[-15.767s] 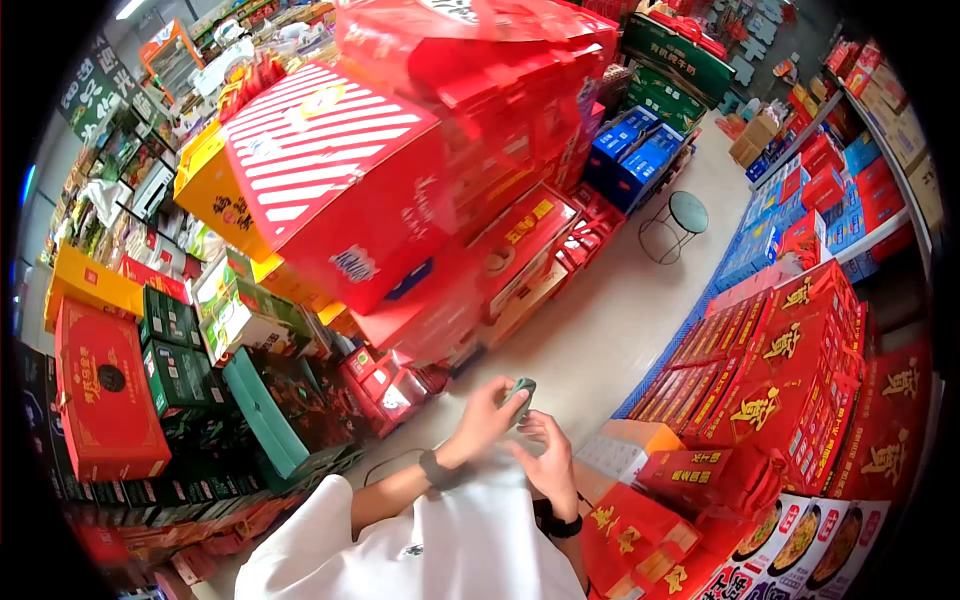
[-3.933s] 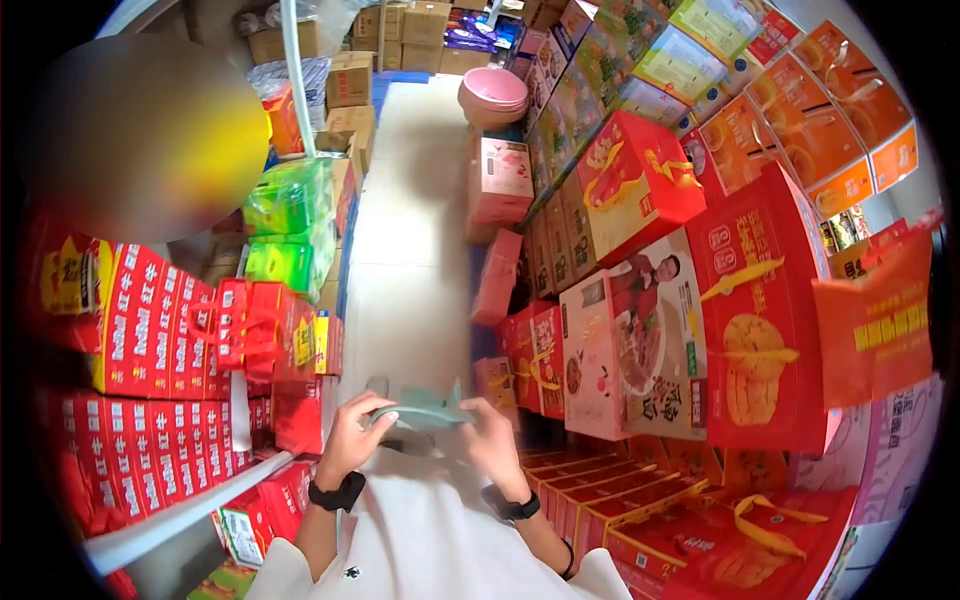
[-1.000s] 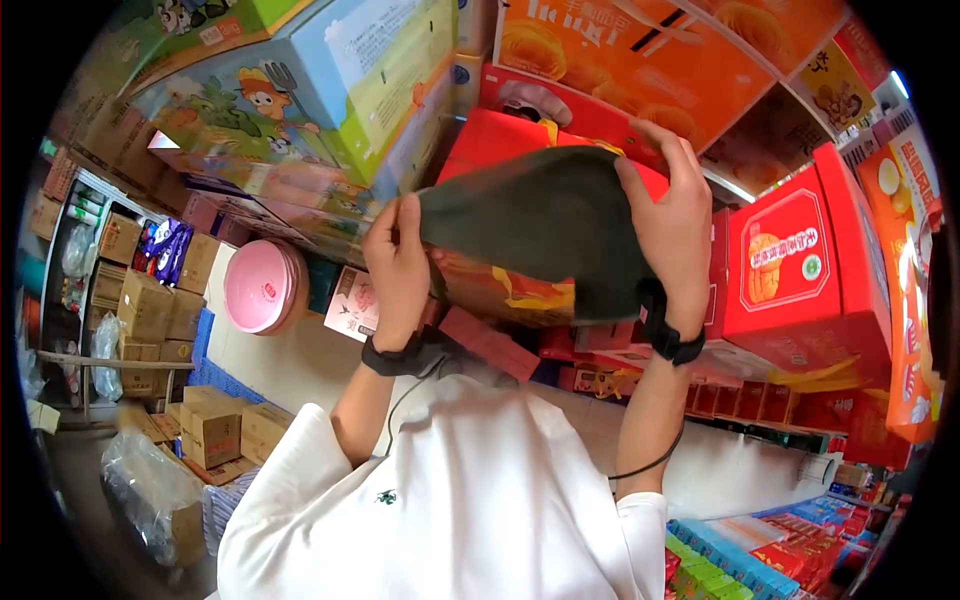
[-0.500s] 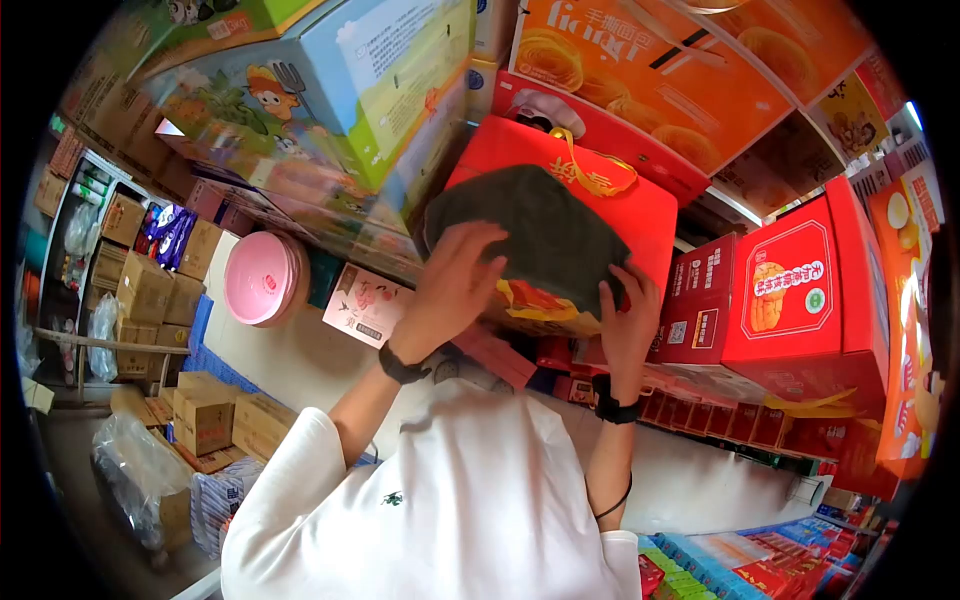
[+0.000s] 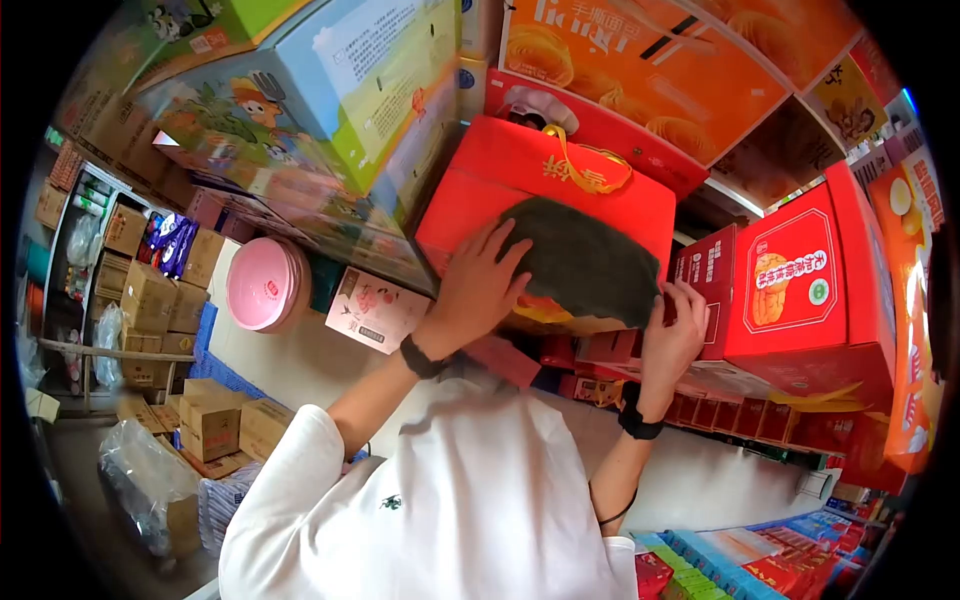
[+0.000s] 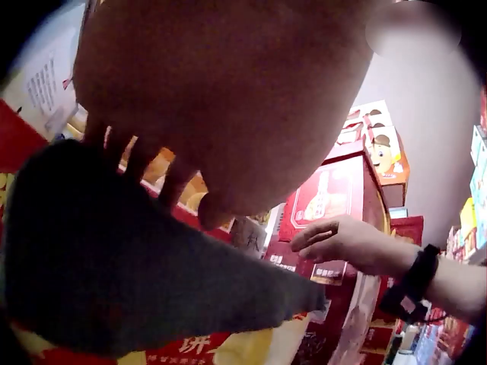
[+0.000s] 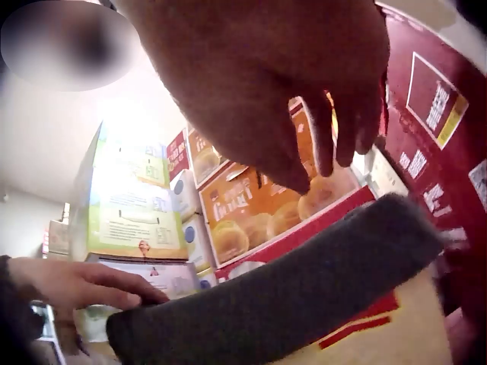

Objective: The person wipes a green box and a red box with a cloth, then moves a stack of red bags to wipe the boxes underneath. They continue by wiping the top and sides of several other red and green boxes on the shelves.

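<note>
left hand [image 5: 485,283] touches dark cloth [image 5: 590,258] on red box [image 5: 520,165].

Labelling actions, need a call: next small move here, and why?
Probably smooth the dark cloth's right corner with the right hand: its fingers are right by that corner, not gripping it, while the left hand lies over the cloth's left part atop the red box.

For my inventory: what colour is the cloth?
The cloth is dark greyish green, clearest in the head view.
</note>
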### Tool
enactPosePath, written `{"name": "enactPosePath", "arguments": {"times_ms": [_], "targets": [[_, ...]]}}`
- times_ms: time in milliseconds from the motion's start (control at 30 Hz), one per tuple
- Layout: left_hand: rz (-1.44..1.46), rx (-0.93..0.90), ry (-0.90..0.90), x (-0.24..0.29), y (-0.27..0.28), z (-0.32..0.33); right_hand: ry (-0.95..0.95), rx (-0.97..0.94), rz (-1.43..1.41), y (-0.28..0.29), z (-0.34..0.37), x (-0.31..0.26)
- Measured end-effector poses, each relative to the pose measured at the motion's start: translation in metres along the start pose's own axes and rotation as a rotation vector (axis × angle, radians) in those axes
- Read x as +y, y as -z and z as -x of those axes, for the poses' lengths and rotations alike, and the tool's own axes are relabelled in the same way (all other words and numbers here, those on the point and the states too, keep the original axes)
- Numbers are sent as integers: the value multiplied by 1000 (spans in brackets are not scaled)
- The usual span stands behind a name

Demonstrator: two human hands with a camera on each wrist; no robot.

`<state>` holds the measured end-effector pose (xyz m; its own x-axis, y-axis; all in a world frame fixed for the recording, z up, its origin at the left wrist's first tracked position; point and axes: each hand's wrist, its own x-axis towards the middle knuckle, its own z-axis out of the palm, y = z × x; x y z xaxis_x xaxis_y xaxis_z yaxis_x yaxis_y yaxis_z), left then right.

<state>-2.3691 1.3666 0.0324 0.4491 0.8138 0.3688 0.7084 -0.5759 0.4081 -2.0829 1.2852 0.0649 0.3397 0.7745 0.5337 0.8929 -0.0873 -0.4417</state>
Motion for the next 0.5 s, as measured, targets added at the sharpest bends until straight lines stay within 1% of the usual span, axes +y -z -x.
{"name": "enactPosePath", "arguments": {"times_ms": [67, 100, 167, 267, 300, 333, 367, 433, 500], "targets": [[-41, -24, 44, 11, 15, 9, 36, 9, -94, -2, 5, -19], [-32, -6, 33, 17, 19, 3, 87, -28, -157, -8, 10, -22], [-14, 38, 14, 33, 17, -9, 83, -112, -183, -24, 9, -37], [31, 46, -200, 31, -19, -32, 127, -206, -206, -42, 2, -37], [-17, 53, -202, 24, -32, -37, 122, -225, -205, -48, -1, -38], [-59, 53, -203, 20, -43, -42, 111, -246, -199, -53, -3, -37], [-95, 47, -207, 17, -54, -42, 172, -238, -111, -61, 0, -34], [-104, 29, -171, 17, -48, -38, 291, -217, 65, -77, 1, -35], [-113, 10, -131, 14, -40, -31, 300, -259, 82, -82, 4, -40]]}}
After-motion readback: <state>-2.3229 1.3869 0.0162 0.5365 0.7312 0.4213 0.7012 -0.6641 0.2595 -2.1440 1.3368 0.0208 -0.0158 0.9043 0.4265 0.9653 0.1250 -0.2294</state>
